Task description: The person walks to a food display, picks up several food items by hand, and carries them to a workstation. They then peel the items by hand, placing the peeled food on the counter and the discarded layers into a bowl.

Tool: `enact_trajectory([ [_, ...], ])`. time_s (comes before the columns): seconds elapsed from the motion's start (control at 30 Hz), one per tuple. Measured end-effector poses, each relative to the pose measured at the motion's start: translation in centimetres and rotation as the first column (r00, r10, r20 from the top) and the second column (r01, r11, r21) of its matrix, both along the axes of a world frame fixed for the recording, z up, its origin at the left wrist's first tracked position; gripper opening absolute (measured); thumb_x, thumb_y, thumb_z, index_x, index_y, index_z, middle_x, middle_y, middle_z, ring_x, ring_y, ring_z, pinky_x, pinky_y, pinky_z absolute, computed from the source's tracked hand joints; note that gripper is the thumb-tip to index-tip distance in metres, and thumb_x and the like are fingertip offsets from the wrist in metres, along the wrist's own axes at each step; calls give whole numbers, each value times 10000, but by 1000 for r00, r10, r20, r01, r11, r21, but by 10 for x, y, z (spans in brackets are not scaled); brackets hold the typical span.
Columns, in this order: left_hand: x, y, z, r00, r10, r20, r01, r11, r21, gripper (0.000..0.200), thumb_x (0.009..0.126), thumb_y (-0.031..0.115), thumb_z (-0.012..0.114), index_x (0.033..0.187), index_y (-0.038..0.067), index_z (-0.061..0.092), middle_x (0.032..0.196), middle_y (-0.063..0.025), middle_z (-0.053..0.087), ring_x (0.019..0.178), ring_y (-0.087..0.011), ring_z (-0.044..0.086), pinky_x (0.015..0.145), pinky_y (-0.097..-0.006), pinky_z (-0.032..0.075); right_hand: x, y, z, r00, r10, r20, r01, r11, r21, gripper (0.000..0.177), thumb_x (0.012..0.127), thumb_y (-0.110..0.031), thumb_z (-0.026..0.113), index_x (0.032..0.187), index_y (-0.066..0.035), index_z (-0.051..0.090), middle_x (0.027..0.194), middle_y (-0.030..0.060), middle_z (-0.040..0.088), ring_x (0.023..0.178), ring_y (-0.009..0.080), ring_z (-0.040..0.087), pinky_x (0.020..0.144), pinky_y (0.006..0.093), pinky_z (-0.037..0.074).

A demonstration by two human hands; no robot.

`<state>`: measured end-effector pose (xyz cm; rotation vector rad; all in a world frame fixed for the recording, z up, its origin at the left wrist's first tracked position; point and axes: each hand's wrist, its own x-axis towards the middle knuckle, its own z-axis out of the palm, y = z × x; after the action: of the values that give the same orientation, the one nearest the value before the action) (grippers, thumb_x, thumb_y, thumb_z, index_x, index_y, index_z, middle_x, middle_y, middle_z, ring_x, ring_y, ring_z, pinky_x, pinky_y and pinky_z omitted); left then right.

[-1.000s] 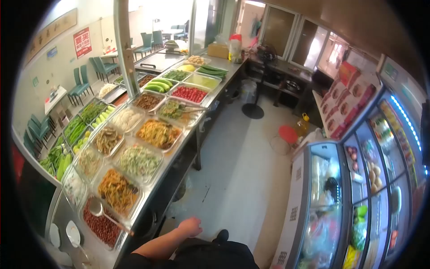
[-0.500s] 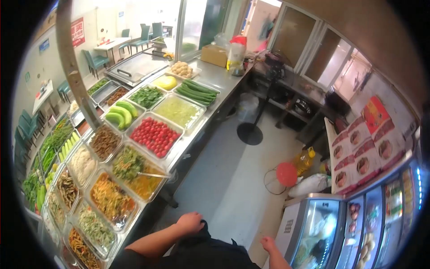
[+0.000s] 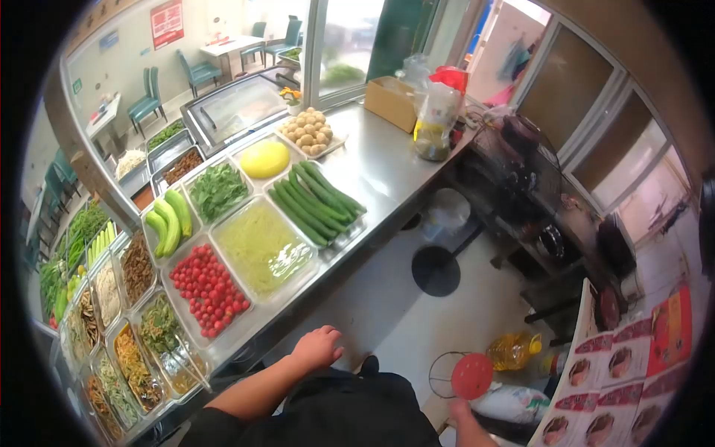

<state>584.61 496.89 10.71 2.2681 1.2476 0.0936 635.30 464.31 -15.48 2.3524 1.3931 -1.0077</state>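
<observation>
My left hand [image 3: 319, 348] hangs over the floor beside the counter, fingers loosely bent and apart, holding nothing. Closest to it on the counter is a tray of small red fruits [image 3: 207, 290]. Low in the view, my right hand [image 3: 462, 414] overlaps the edge of a round red stool seat [image 3: 471, 375]; its fingers are mostly hidden. Behind the red fruits stand a tray of pale green food in liquid [image 3: 261, 242], a tray of cucumbers [image 3: 316, 203], leafy greens [image 3: 217, 191] and light green gourds [image 3: 170, 220].
Trays of mixed dishes [image 3: 134, 365] line the counter's left end. Potatoes [image 3: 306, 132], a cardboard box [image 3: 391, 103] and filled bags are farther back. A black fan base [image 3: 436, 271] stands on the floor. An oil jug [image 3: 512, 352] and printed boxes [image 3: 618, 365] are at right.
My view has moved forward along the counter and turned right. The cucumbers and stool appear closer, and the glass-door fridge has left the view. My left hand's fingers have loosened.
</observation>
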Motion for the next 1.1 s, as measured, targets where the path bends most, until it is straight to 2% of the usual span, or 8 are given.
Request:
enact_trajectory([
  [0.03,9,14,4,999,39,15,-39,999,-11,386,862,314,644,1164,73,635,1238,-140,610,1104,-336,615,934,-432,514,30,41,-41,861,-459,-218,490,864,118,325,878,-357,635,1052,-95,716,969,177,710,932,302,679,820,462,537],
  [0.17,39,80,41,961,266,78,-266,964,-14,375,847,301,674,1144,73,651,1255,-119,610,1107,-325,617,941,-422,512,20,327,122,954,-282,-99,294,944,147,337,832,-327,656,1023,-54,708,942,206,702,918,364,675,805,440,528],
  [0.27,52,140,29,930,348,123,-352,936,13,357,847,293,680,1124,70,659,1232,-123,618,1092,-334,620,933,-428,510,8,472,130,964,-24,-265,181,789,587,327,865,-270,692,1075,-19,689,918,145,719,807,273,687,747,377,531],
  [0.37,59,207,22,903,399,160,-413,908,65,349,848,285,682,1112,58,659,1212,-130,625,1077,-340,623,922,-429,511,-31,582,137,857,-25,-514,317,812,490,323,862,-243,720,1112,-40,691,916,121,721,830,219,680,757,343,531],
  [0.5,74,288,11,859,463,219,-484,874,52,339,843,265,680,1102,47,660,1204,-140,628,1061,-340,629,915,-423,516,-93,666,178,907,224,-358,-6,854,520,327,850,-248,741,1113,-57,698,932,116,714,828,208,673,788,330,534],
  [0.73,93,366,44,791,542,284,-557,830,-33,345,861,257,680,1130,44,647,1246,-149,611,1125,-336,602,955,-409,501,-162,860,240,757,626,-188,-394,666,633,462,791,-294,774,1176,-65,659,1144,160,618,994,289,636,875,395,520],
  [0.9,107,394,43,622,749,229,-761,646,-48,364,852,255,691,1135,30,646,1249,-157,609,1111,-344,608,945,-413,507,-244,1004,236,584,811,-39,-534,420,734,526,746,-278,789,1214,-103,627,1309,196,515,1179,368,533,999,433,467],
  [1.1,124,449,37,448,883,140,-891,454,-15,399,836,249,710,1157,25,638,1284,-162,584,1134,-347,596,954,-419,503,-323,1106,237,547,837,-20,-577,394,716,622,736,-328,797,1294,-151,587,1466,227,356,1344,400,369,1056,464,429],
])
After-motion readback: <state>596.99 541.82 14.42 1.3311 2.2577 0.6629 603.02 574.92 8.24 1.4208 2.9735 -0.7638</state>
